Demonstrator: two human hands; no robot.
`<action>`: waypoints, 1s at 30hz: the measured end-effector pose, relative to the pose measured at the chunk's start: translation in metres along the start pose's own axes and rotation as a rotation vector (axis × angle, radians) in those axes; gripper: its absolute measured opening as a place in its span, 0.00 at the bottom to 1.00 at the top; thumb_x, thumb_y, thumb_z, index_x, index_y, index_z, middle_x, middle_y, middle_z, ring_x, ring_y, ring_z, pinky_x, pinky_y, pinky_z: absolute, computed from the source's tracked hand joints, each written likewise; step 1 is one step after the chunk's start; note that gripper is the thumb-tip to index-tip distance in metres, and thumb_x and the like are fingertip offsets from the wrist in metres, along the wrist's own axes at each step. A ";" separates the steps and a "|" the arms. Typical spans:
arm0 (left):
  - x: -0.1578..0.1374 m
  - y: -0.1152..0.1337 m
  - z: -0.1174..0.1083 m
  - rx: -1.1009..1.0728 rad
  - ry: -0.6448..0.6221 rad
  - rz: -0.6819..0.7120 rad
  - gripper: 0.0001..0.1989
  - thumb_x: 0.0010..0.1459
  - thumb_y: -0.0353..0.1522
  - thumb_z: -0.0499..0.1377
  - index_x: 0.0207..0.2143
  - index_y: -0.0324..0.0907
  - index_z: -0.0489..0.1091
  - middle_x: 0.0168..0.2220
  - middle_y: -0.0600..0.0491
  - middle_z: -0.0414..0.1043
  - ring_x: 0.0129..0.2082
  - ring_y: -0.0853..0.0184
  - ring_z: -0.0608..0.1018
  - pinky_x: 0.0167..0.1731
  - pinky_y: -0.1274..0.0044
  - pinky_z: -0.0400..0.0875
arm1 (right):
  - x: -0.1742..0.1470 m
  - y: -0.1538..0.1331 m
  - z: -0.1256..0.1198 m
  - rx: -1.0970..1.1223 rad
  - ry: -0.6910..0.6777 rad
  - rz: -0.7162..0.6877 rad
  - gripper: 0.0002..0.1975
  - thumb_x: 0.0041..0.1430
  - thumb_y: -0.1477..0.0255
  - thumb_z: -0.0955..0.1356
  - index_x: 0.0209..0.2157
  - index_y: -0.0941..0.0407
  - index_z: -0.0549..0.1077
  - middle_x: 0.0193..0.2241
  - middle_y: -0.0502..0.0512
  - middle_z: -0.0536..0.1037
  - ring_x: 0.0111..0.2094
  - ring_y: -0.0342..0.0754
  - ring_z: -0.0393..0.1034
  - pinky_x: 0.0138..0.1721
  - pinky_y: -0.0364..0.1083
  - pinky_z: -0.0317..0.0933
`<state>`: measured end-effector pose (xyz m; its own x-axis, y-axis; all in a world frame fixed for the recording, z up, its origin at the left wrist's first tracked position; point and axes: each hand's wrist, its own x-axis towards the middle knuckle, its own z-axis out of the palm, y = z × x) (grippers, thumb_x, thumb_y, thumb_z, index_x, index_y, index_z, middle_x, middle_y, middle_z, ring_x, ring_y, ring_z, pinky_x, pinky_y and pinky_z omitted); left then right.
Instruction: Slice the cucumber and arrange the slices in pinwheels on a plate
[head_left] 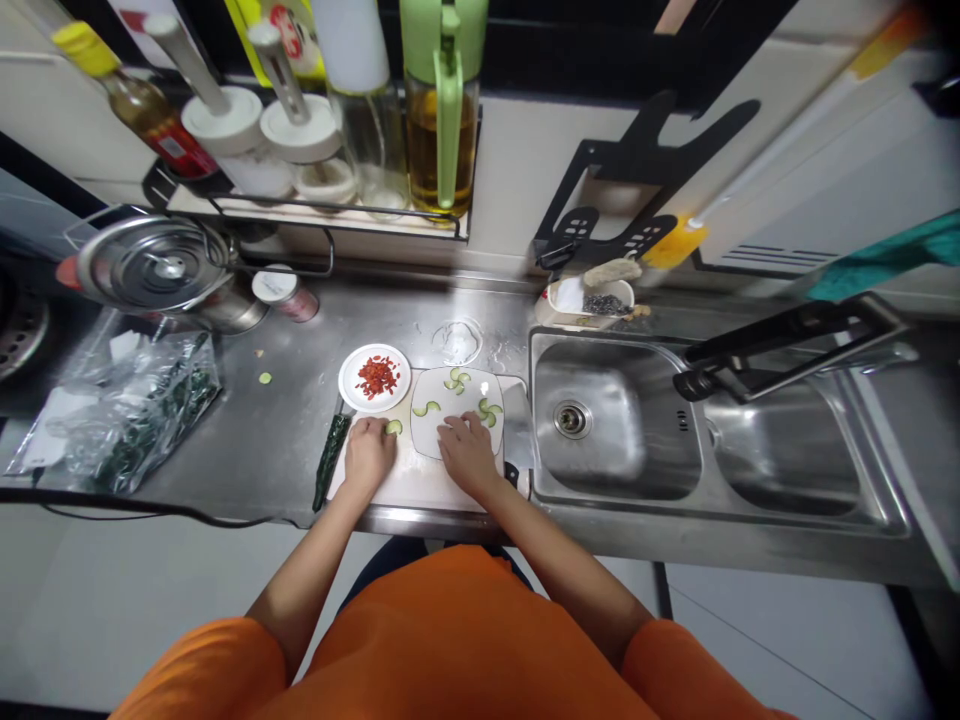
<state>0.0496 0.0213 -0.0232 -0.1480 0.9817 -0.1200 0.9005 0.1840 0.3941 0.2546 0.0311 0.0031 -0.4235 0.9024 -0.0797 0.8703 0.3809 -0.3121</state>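
My left hand [370, 458] rests over the left side of a white cutting board [420, 487], its fingers curled together. A pale green cucumber slice [394, 427] lies right beside its fingertips. My right hand [470, 455] is over a white square plate [426, 436], fingers bent down and drawn in at its lower middle; what they hold, if anything, is hidden. Thin cucumber slices form pinwheel shapes on the plate, one at the top [456, 380] and one at the right [490, 412]. Two more curved slices [427, 408] lie at its left. A dark green cucumber [330, 460] lies left of the board.
A round white plate [345, 382] of red pieces stands behind my left hand. A knife blade [516, 405] lies at the board's right, beside the steel sink [600, 495]. Farther left are a plastic bag of greens [157, 415], a lidded pot [240, 305] and a small jar [289, 296].
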 end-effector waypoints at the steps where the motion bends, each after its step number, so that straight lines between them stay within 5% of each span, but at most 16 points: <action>1: 0.001 0.000 0.001 -0.008 0.003 -0.010 0.13 0.53 0.33 0.53 0.40 0.38 0.71 0.38 0.43 0.70 0.42 0.57 0.71 0.44 0.69 0.66 | -0.001 0.000 0.000 0.001 0.000 0.004 0.13 0.63 0.71 0.59 0.44 0.55 0.71 0.51 0.60 0.68 0.53 0.58 0.51 0.44 0.52 0.53; 14: -0.007 0.019 -0.022 -0.373 -0.067 -0.100 0.07 0.52 0.37 0.57 0.27 0.42 0.65 0.22 0.58 0.65 0.23 0.72 0.67 0.28 0.80 0.60 | -0.004 -0.003 0.001 0.213 -0.004 0.057 0.13 0.60 0.71 0.62 0.45 0.53 0.73 0.46 0.58 0.72 0.51 0.57 0.54 0.42 0.52 0.56; 23: -0.012 0.035 -0.028 -0.791 -0.297 -0.098 0.15 0.47 0.43 0.62 0.27 0.40 0.65 0.22 0.60 0.63 0.21 0.76 0.62 0.25 0.83 0.56 | 0.005 -0.010 -0.009 0.586 0.047 0.096 0.07 0.57 0.73 0.65 0.37 0.55 0.75 0.36 0.53 0.77 0.42 0.50 0.63 0.47 0.48 0.54; 30: -0.012 0.041 -0.028 -1.163 -0.436 -0.287 0.17 0.44 0.40 0.66 0.30 0.39 0.67 0.25 0.58 0.68 0.24 0.76 0.67 0.26 0.84 0.60 | 0.003 -0.008 -0.022 0.668 0.034 0.139 0.05 0.56 0.74 0.66 0.29 0.54 0.75 0.28 0.50 0.76 0.37 0.47 0.66 0.41 0.45 0.55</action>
<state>0.0767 0.0185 0.0200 0.0675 0.8427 -0.5342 -0.0618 0.5379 0.8407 0.2517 0.0348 0.0264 -0.3015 0.9439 -0.1344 0.5694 0.0652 -0.8195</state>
